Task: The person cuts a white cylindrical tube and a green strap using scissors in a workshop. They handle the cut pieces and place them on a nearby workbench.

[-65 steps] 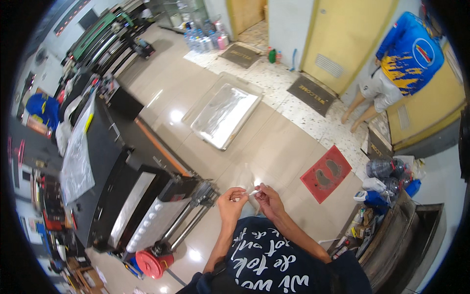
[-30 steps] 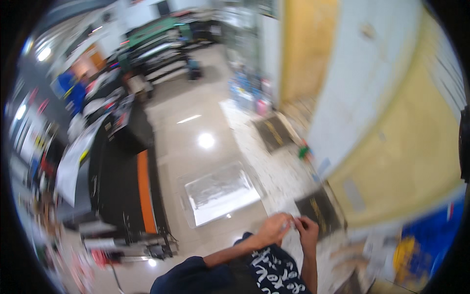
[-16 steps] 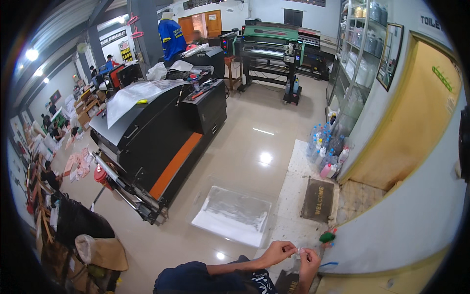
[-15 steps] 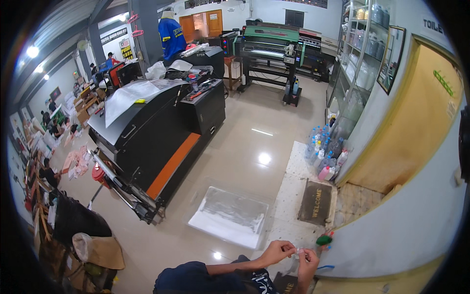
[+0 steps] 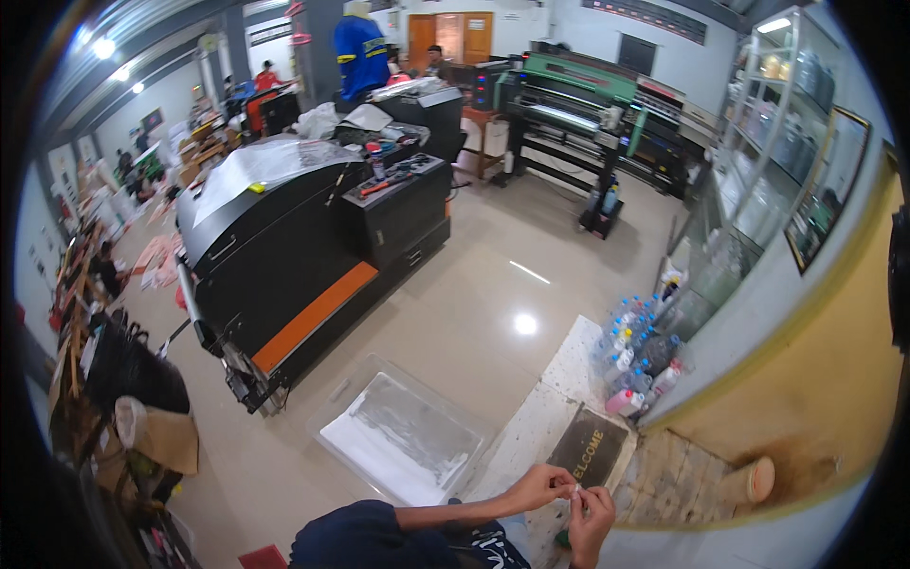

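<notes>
My left hand (image 5: pixel 540 487) and my right hand (image 5: pixel 592 520) meet at the lower middle, fingertips almost touching. Both are closed in a pinch around a tiny whitish thing (image 5: pixel 575 489), too small to name. Just beyond the hands lies a dark doormat (image 5: pixel 591 446) with yellow lettering. On the floor left of my hands is a clear plastic tub (image 5: pixel 334 446) with white powdery material in it, part of its bottom showing grey. A bit of something green shows below my fingers, mostly hidden by my right hand.
Several plastic bottles (image 5: pixel 626 356) cluster beside the mat. A large black machine (image 5: pixel 284 256) with an orange strip stands on the left. Glass shelving (image 5: pixel 754 180) lines the right wall, and a yellow doorway opens below it. A wide printer (image 5: pixel 569 100) stands farther back.
The view has swung and dipped, so the tub and black machine sit farther left and more of the doorway's tiled floor shows. My hands stay together in the same pinch.
</notes>
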Demonstrator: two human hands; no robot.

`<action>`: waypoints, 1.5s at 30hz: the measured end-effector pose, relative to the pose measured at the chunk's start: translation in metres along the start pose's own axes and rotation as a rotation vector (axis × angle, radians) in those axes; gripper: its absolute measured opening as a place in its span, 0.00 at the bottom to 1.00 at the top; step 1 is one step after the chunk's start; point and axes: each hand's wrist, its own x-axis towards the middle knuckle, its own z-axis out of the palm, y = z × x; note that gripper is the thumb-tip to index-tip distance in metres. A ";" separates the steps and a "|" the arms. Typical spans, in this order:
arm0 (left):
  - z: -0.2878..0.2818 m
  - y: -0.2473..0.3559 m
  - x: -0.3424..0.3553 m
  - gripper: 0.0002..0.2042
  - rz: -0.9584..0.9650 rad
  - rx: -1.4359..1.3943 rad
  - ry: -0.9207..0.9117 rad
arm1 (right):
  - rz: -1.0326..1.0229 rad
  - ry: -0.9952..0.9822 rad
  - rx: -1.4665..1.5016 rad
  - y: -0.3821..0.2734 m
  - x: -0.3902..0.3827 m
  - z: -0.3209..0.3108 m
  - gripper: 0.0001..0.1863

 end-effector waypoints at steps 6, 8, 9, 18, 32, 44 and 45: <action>0.009 0.027 0.149 0.08 0.161 -0.038 0.147 | -0.350 0.241 -0.141 0.053 0.149 -0.018 0.11; 0.001 0.032 0.185 0.08 0.139 -0.184 0.230 | -0.427 0.206 -0.119 0.069 0.203 -0.015 0.11; -0.008 0.032 0.205 0.08 0.146 -0.168 0.268 | -0.397 0.138 -0.042 0.082 0.231 -0.010 0.11; -0.100 0.048 0.330 0.06 0.094 0.015 0.506 | 0.192 -0.283 1.064 0.117 0.406 0.068 0.08; -0.344 0.167 0.547 0.09 0.288 0.186 0.897 | 0.109 -0.409 0.934 0.021 0.756 0.181 0.08; -0.542 0.201 0.659 0.06 0.280 0.409 1.333 | 0.043 -0.932 0.947 -0.056 0.991 0.334 0.07; -0.556 0.208 0.669 0.06 0.264 0.405 1.376 | 0.012 -0.938 0.926 -0.066 1.006 0.342 0.07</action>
